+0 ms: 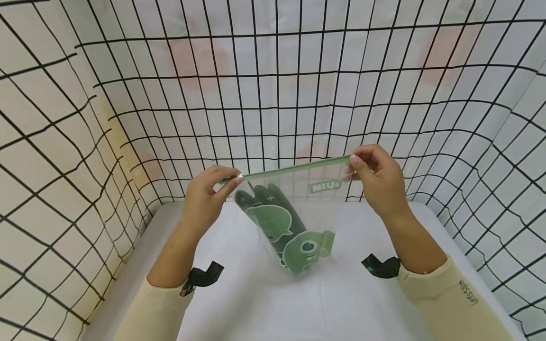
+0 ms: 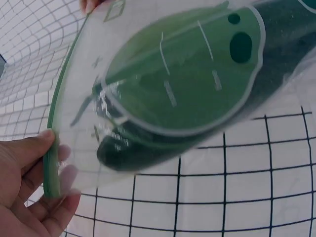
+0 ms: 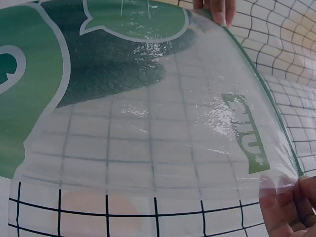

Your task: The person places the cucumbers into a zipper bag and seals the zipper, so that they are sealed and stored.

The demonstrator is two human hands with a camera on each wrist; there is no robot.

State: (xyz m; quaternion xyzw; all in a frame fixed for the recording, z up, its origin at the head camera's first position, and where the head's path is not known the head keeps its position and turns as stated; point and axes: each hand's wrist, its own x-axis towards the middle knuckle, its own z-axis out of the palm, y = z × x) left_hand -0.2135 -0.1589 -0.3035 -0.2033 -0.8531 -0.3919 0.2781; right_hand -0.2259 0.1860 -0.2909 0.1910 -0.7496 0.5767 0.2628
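Note:
A clear zip-top bag (image 1: 322, 210) with a green top strip and green cartoon prints hangs stretched between both hands. My left hand (image 1: 204, 196) pinches the top strip near its left end, thumb on the near side. At the right end, my right hand (image 1: 380, 180) pinches the same strip between thumb and fingers. Inside the bag, several long dark green cucumbers (image 1: 286, 203) lie at a slant, seen through the plastic. The left wrist view shows the rounded tip of one cucumber (image 2: 123, 155) close up. From the frames I cannot tell whether the strip is fully sealed.
A white-covered table (image 1: 273, 312) lies beneath the bag. Black wire grid panels (image 1: 277, 76) rise at the back and both sides, with pale cloth behind them. Each wrist wears a black strap-like mount (image 1: 205, 274) below the hand.

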